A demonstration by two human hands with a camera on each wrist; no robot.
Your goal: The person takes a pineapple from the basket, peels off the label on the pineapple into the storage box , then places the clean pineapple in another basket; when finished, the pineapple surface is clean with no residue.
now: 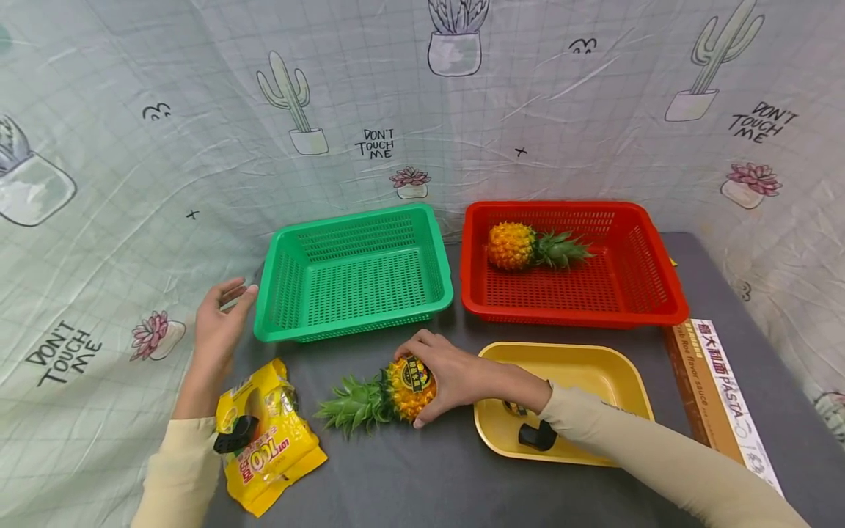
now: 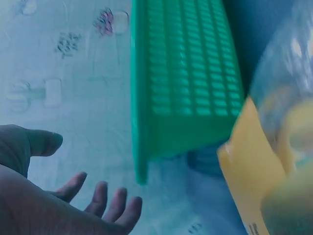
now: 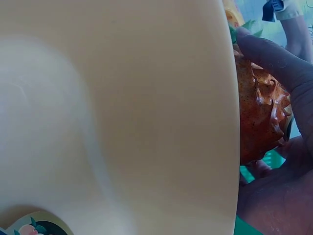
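My right hand (image 1: pixel 457 372) grips a small pineapple (image 1: pixel 404 400) by its round end, fingers on the far side and thumb on the near side. The fruit lies on the dark tabletop, its leafy crown pointing left, with a black label on top. In the right wrist view the pineapple (image 3: pixel 261 110) shows between thumb and fingers, partly hidden by a yellow tray's wall (image 3: pixel 161 98). My left hand (image 1: pixel 221 323) holds nothing. Its fingers are relaxed in the air beside the left rim of the green basket (image 1: pixel 353 323), apart from it in the left wrist view.
A red basket (image 1: pixel 574 315) holds another pineapple (image 1: pixel 511 246). The yellow tray (image 1: pixel 561 352) lies under my right forearm. A yellow snack bag (image 1: pixel 271 440) lies below my left hand. At the right lies a long pasta box (image 1: pixel 716 396). Patterned cloth (image 1: pixel 409 95) hangs behind.
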